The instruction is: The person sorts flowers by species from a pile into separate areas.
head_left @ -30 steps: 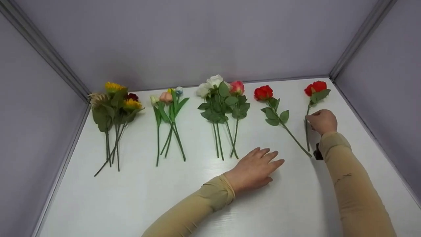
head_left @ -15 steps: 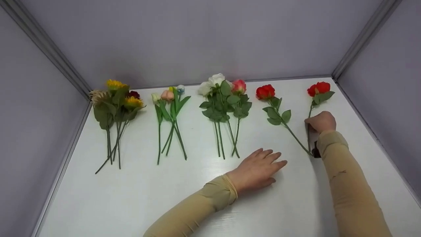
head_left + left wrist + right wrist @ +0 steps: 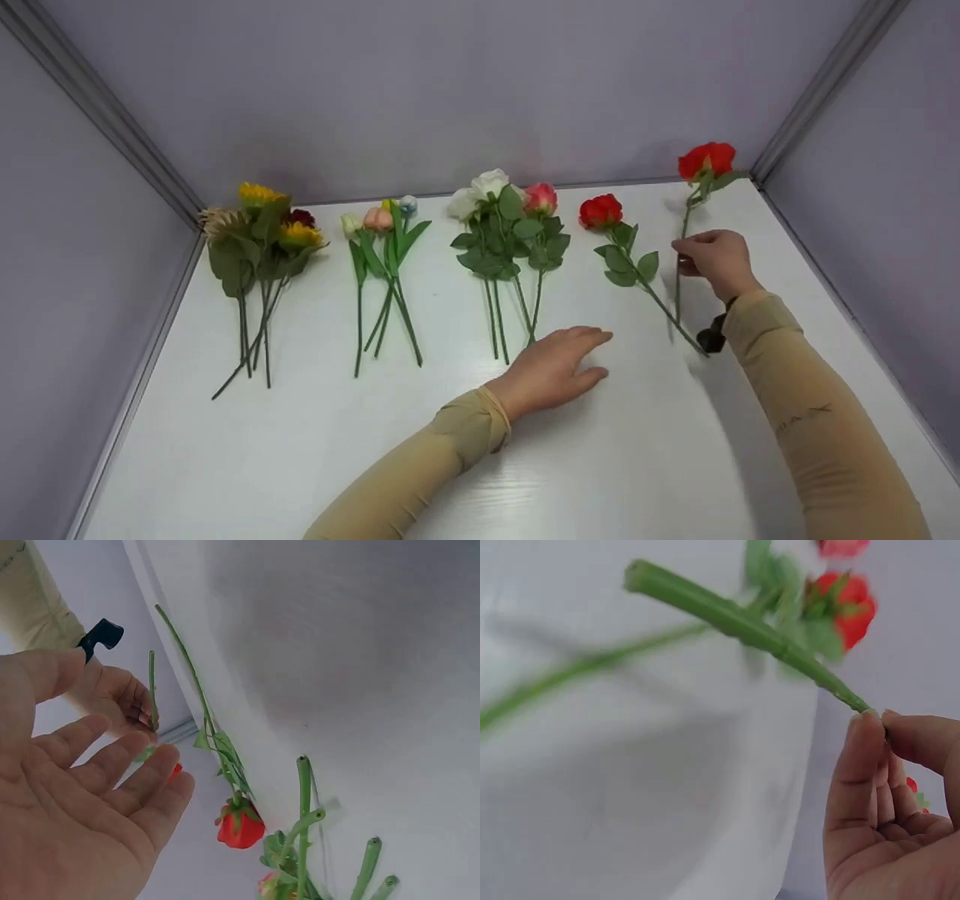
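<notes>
My right hand pinches the green stem of a red rose between thumb and fingertips. The rose is raised off the white table, its bloom upward and the cut stem end hanging down. To its left lies a second red rose, whose stem slants toward the right forearm and crosses the held stem in the head view. My left hand is held out with straight fingers and nothing in them, overlapping the lower stems of the white and pink roses. In the left wrist view its palm shows bare.
Several tulips lie left of the white and pink roses. Farther left is a bunch with sunflowers. A grey back wall and side walls close in the white table. A black device sits at the right wrist.
My right hand has lifted the red rose off the table and shifted it a little left. My left hand has moved slightly left and turned, its fingers closer together.
</notes>
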A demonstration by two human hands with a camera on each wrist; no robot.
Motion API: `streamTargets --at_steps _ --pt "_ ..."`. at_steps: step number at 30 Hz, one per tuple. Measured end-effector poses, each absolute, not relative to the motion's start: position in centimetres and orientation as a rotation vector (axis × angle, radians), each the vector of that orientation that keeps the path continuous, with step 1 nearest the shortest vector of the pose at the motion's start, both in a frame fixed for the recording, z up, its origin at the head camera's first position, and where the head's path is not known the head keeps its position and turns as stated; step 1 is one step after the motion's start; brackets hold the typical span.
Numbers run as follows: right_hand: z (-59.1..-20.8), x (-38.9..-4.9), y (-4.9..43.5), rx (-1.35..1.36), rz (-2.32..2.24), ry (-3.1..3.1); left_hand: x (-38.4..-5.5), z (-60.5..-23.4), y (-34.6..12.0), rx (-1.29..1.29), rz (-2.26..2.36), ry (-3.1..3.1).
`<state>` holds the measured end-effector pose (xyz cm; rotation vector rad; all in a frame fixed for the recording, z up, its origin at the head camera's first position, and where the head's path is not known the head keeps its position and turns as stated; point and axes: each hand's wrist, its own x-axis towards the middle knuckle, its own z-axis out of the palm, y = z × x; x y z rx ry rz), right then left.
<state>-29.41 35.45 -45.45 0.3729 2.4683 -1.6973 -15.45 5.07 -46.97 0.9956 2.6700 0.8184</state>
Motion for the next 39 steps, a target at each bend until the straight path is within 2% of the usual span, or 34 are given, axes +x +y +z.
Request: streamTargets --at_steps 6,11,17,23,39 --pt "-44.0 -28.2 28.4 0.222 -1.802 2.357 -16.4 -46.6 2.1 0.474 1.559 2.289" --pt "-43.9 -26.0 22.5 0.017 -1.924 2.264 -16.5 -47.2 0.0 0.287 1.778 2.130" --pt "-44.1 -23.2 17.9 -0.139 -1.998 2.171 -15.3 -48.4 -1.7 0.236 1.894 2.014" --pt "-44.6 -21.8 16.1 -0.198 -2.002 2.157 -14.2 -49.2 -2.6 0.190 1.967 1.996" --pt "-45.4 -21.4 14.4 -0.177 -2.040 2.073 -14.1 -49.2 -3.5 0.122 1.947 2.106"
